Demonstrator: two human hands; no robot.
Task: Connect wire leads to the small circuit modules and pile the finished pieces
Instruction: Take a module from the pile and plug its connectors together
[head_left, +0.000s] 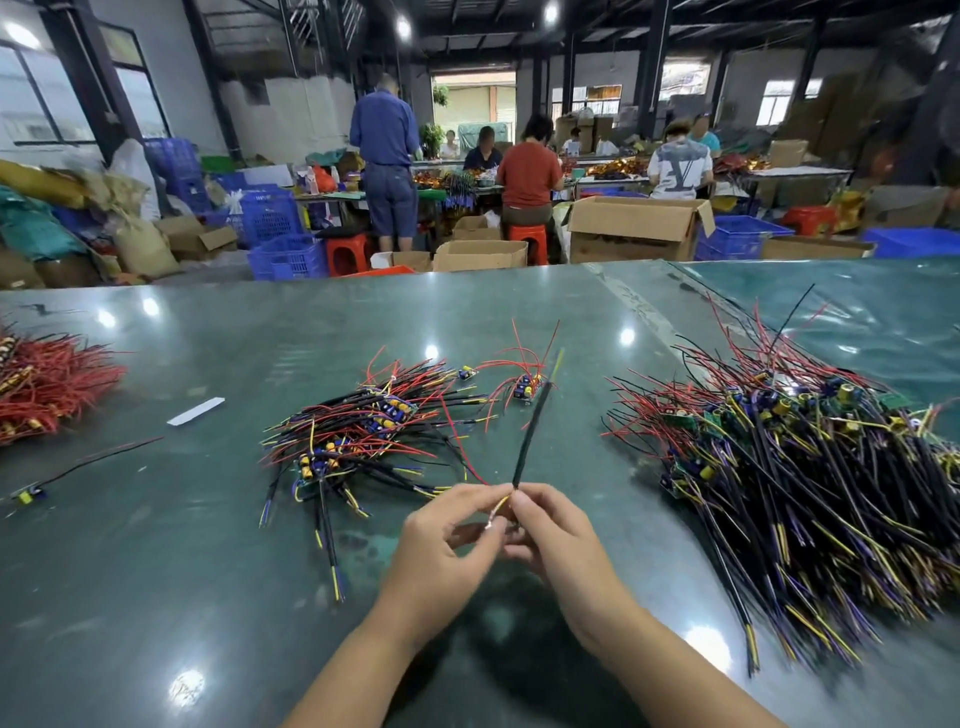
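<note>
My left hand (449, 540) and my right hand (550, 535) meet above the green table (208, 571), fingertips together. My right hand pinches the lower end of a black sheathed lead (530, 436) that stands up and away from me. My left hand pinches a red wire (457, 441) and thin yellow strands where they meet that lead. Ahead lies a pile of wired modules (363, 431) with black, red and yellow leads. A small wired module (524, 384) rests beyond it. Any module between my fingers is hidden.
A large heap of modules with black leads (795, 467) covers the table's right side. Red wires (47, 384) are heaped at the far left. A lone module with a lead (31, 493) and a white strip (196, 410) lie left. Several people work at benches beyond.
</note>
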